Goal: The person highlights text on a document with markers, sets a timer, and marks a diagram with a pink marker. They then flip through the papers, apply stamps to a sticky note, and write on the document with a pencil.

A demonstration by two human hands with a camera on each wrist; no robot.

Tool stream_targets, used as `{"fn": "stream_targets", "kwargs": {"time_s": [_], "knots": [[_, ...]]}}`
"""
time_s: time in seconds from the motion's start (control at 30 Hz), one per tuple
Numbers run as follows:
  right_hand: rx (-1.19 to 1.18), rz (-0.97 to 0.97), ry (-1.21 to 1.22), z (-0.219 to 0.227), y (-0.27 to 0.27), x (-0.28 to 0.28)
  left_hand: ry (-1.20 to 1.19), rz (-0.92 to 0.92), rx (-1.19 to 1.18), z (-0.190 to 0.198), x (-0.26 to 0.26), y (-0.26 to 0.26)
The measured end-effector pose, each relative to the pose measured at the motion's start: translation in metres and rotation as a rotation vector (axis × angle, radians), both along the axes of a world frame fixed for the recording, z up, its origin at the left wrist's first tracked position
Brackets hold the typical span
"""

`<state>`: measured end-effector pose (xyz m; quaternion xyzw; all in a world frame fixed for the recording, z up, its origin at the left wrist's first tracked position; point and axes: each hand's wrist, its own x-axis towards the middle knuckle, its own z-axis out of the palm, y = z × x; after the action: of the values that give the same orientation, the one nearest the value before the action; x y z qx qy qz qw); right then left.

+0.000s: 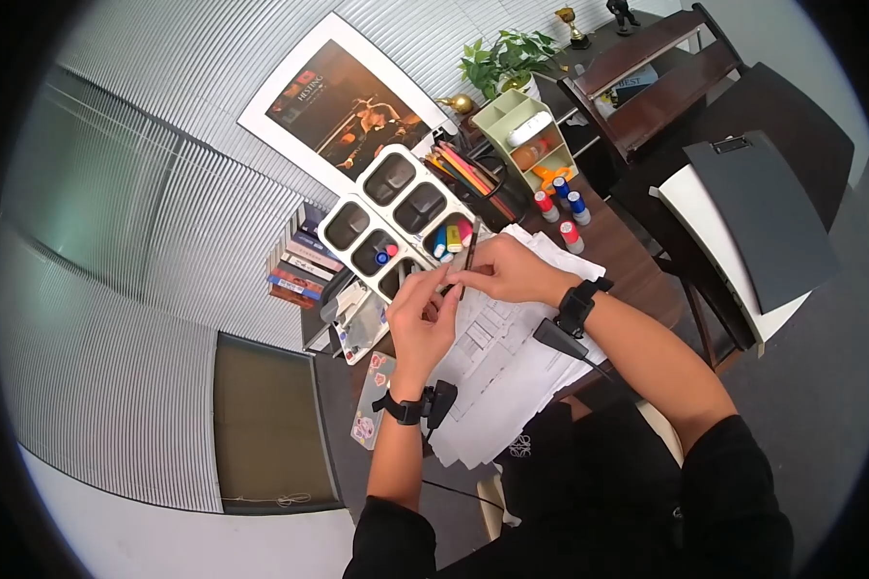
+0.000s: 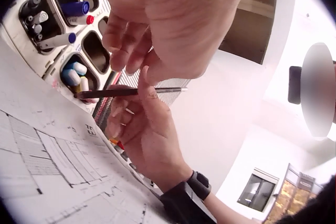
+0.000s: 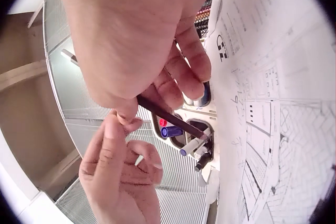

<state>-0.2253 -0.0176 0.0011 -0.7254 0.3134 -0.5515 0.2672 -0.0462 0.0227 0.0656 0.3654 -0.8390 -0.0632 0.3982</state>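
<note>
My right hand (image 1: 512,270) holds a slim dark pencil (image 2: 115,92) between its thumb and fingers, above the papers. A pale end of the pencil sticks out past the thumb in the left wrist view. Close against it is my left hand (image 1: 421,333), its thumb and forefinger (image 3: 110,129) brought together right at the tip of my right thumb. I cannot tell whether those fingertips pinch anything. Under both hands lie printed drawing sheets (image 1: 492,362). Just beyond stands a white organizer (image 1: 365,198) with markers and highlighters (image 1: 453,238) in its compartments.
A pencil holder (image 1: 497,188) and a pale green rack (image 1: 512,121) stand behind the organizer. Red- and blue-capped bottles (image 1: 571,236) are to the right. Books (image 1: 304,256) and a stickered case (image 1: 370,410) sit left, a framed poster (image 1: 348,106) at the back.
</note>
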Motion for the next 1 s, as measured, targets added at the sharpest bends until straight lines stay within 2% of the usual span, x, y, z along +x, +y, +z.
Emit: {"fn": "stream_targets", "kwargs": {"time_s": [0.17, 0.27, 0.4, 0.47, 0.53, 0.57, 0.7, 0.77, 0.9, 0.97, 1.0], "knots": [[0.018, 0.017, -0.087, -0.006, -0.007, 0.004, 0.029, -0.04, -0.044, 0.009, -0.018, -0.01], [-0.044, -0.054, -0.082, -0.004, -0.004, 0.001, -0.014, -0.048, -0.037, 0.023, -0.03, -0.016], [0.044, -0.049, -0.082, 0.006, 0.002, -0.002, -0.076, -0.05, -0.134, 0.042, -0.033, -0.024], [-0.02, -0.067, -0.072, 0.008, 0.003, -0.002, -0.136, -0.107, -0.191, 0.05, -0.032, -0.032], [-0.006, -0.071, -0.059, 0.007, 0.004, -0.002, -0.397, -0.155, -0.33, 0.055, -0.03, -0.036], [0.006, -0.077, -0.042, 0.008, 0.004, -0.002, -0.427, -0.15, -0.258, 0.058, -0.03, -0.033], [-0.005, -0.065, -0.037, 0.008, 0.004, -0.002, -0.486, -0.177, -0.258, 0.065, -0.03, -0.039], [-0.025, 0.015, -0.198, 0.009, 0.006, 0.0, -0.513, -0.218, -0.296, 0.066, -0.029, -0.043], [0.083, 0.139, -0.324, 0.008, 0.009, -0.013, -0.459, -0.197, -0.358, 0.069, -0.03, -0.055], [0.042, 0.254, -0.391, 0.005, 0.007, -0.016, -0.275, -0.155, -0.331, 0.079, -0.033, -0.064], [0.039, 0.253, -0.391, 0.003, 0.006, -0.016, -0.166, -0.091, -0.195, 0.08, -0.036, -0.065]]}}
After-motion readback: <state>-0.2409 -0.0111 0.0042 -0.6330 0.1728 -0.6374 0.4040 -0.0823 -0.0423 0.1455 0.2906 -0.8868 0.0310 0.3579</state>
